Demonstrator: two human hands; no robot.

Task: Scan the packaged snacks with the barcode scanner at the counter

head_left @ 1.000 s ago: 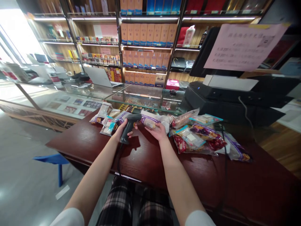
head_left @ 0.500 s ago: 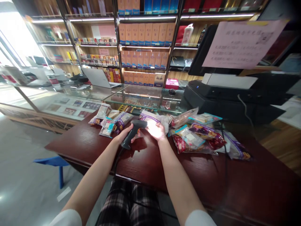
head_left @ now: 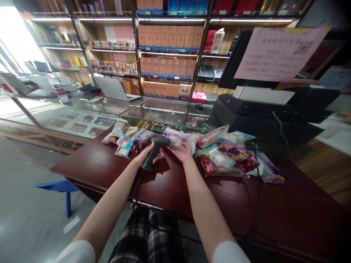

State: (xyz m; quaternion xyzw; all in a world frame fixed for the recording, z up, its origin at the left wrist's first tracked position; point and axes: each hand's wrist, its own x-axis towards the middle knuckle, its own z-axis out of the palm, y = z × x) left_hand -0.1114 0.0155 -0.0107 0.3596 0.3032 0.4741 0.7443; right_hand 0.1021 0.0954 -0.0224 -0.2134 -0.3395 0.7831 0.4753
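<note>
My left hand (head_left: 146,154) is closed round the grip of a black handheld barcode scanner (head_left: 157,150), whose head points right. My right hand (head_left: 181,151) holds a clear snack packet with a purple stripe (head_left: 175,137) right in front of the scanner head. Both hands hover over the dark red wooden counter (head_left: 175,190). A cable hangs down from the scanner's grip toward my lap.
Several snack packets (head_left: 124,140) lie to the left of the scanner and a bigger heap (head_left: 230,155) lies to the right. A black register and printer (head_left: 263,113) stand at the back right, a glass display case (head_left: 115,109) behind, shelves of boxes beyond. A blue stool (head_left: 55,186) stands low left.
The bright scanner light that lit the packet and my right hand half a second ago is gone. The scanner has tilted a little and the view has shifted slightly.
</note>
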